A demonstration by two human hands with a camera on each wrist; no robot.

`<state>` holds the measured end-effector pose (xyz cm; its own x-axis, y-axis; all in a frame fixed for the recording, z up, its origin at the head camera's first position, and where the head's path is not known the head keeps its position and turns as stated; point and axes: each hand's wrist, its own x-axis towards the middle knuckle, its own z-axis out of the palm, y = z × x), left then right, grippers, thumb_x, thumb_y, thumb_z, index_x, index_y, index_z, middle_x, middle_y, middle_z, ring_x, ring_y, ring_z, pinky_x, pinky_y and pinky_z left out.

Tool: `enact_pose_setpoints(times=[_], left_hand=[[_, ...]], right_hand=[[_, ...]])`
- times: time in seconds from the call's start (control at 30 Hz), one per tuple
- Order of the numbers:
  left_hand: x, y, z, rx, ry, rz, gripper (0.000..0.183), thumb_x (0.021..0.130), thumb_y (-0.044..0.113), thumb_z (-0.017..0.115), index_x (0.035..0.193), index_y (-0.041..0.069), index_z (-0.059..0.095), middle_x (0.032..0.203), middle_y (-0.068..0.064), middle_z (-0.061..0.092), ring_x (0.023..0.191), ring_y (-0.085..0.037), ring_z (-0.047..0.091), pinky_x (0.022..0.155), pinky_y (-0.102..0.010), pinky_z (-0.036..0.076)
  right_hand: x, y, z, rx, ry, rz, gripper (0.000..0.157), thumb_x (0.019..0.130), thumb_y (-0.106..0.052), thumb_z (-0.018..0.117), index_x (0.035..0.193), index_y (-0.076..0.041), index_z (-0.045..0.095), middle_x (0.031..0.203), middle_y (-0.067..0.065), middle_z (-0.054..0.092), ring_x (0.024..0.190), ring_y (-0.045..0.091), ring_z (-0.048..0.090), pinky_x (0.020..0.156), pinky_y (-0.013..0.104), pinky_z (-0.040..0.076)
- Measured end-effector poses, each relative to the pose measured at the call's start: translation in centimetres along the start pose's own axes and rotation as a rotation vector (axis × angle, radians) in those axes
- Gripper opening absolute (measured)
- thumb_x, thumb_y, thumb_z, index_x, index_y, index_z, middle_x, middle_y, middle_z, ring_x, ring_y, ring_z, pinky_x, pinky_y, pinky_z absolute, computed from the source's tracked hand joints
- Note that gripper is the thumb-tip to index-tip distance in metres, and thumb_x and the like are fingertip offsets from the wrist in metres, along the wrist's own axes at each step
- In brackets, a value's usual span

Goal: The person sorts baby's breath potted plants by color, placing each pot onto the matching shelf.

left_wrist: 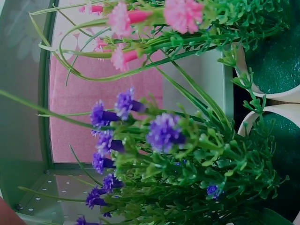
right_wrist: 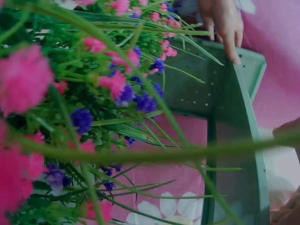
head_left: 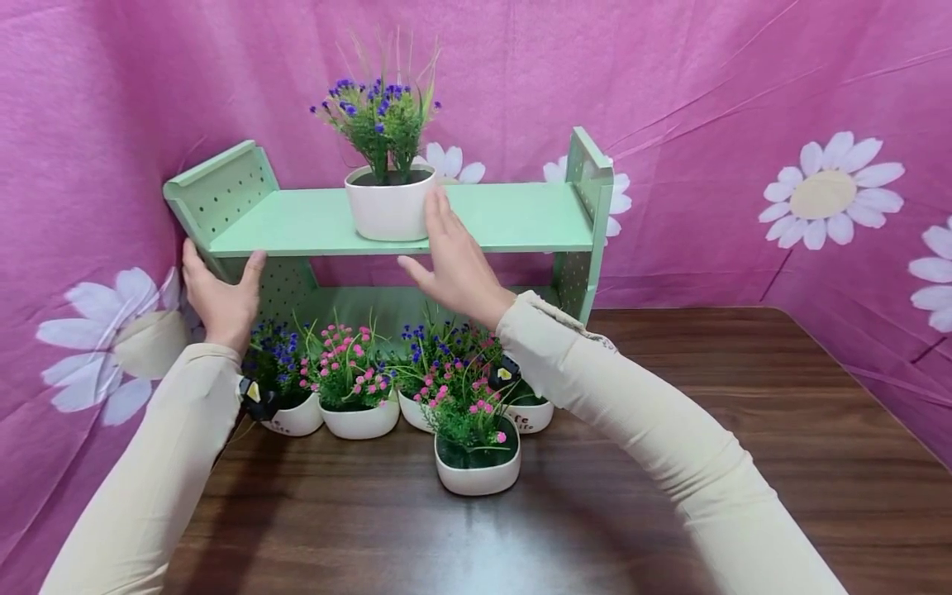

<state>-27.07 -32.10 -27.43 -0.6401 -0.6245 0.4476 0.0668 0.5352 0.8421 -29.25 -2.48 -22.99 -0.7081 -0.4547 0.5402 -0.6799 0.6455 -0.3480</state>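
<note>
A white pot of purple-blue artificial flowers [head_left: 390, 207] stands upright on the upper board of a pale green two-tier shelf [head_left: 513, 219]. My right hand [head_left: 464, 268] rests its straight fingers against the pot's right side, thumb apart and pointing left. At the shelf's left end my left hand [head_left: 219, 293] holds the perforated side panel, fingers on the outside and thumb at the front edge. The right wrist view shows that left hand [right_wrist: 224, 28] at the panel's corner. Below stand several white pots, including pink flowers [head_left: 359, 420] and purple flowers [left_wrist: 164, 133].
One pot of pink flowers [head_left: 478, 479] stands forward of the row on the dark wooden table [head_left: 744, 397]. Behind the shelf hangs a pink cloth [head_left: 692, 99] with large white daisies. The shelf's lower board lies behind the row of flowers.
</note>
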Motion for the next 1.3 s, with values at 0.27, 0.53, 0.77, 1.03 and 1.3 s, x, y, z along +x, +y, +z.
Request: enact_pose_setpoints(times=[0.27, 0.53, 0.77, 1.03, 1.3], left_hand=[[0.0, 0.0, 0.0, -0.002, -0.003, -0.004, 0.091, 0.085, 0.045, 0.068, 0.154, 0.018, 0.016, 0.158, -0.004, 0.021, 0.143, -0.014, 0.019, 0.113, -0.019, 0.011], [0.0, 0.2, 0.0, 0.004, -0.005, -0.003, 0.091, 0.085, 0.046, 0.067, 0.154, 0.017, 0.015, 0.158, -0.004, 0.021, 0.143, -0.014, 0.019, 0.113, -0.019, 0.011], [-0.1, 0.1, -0.1, -0.003, -0.012, -0.009, 0.091, 0.086, 0.045, 0.066, 0.154, 0.017, 0.014, 0.158, -0.004, 0.019, 0.144, -0.015, 0.018, 0.113, -0.020, 0.010], [0.0, 0.2, 0.0, -0.001, -0.007, 0.009, 0.091, 0.085, 0.045, 0.067, 0.154, 0.016, 0.015, 0.158, -0.006, 0.021, 0.143, -0.016, 0.019, 0.113, -0.020, 0.011], [0.1, 0.0, 0.2, 0.003, -0.012, 0.007, 0.092, 0.085, 0.046, 0.067, 0.154, 0.015, 0.014, 0.158, -0.006, 0.020, 0.143, -0.017, 0.018, 0.113, -0.021, 0.010]], right_hand=[[0.4, -1.0, 0.5, -0.155, -0.101, -0.075, 0.090, 0.095, -0.046, 0.052, 0.151, 0.004, 0.002, 0.158, 0.023, -0.002, 0.146, 0.029, 0.005, 0.118, 0.042, 0.013], [2.2, -2.1, 0.7, -0.199, -0.261, -0.021, 0.089, 0.096, -0.054, 0.044, 0.153, -0.006, -0.005, 0.159, 0.012, -0.010, 0.147, 0.023, -0.005, 0.117, 0.050, 0.010], [3.9, -2.2, 0.7, -0.187, -0.353, 0.004, 0.088, 0.097, -0.055, 0.042, 0.153, -0.008, -0.008, 0.160, 0.007, -0.012, 0.147, 0.024, -0.003, 0.117, 0.051, 0.008], [4.5, -2.2, 0.5, -0.180, -0.421, 0.018, 0.089, 0.097, -0.055, 0.041, 0.153, -0.008, -0.011, 0.159, 0.007, -0.015, 0.147, 0.025, -0.004, 0.116, 0.052, 0.009], [4.6, -1.7, 0.2, -0.083, -0.400, -0.023, 0.092, 0.096, -0.052, 0.047, 0.152, -0.004, -0.008, 0.159, 0.011, -0.011, 0.147, 0.022, -0.006, 0.118, 0.036, 0.002]])
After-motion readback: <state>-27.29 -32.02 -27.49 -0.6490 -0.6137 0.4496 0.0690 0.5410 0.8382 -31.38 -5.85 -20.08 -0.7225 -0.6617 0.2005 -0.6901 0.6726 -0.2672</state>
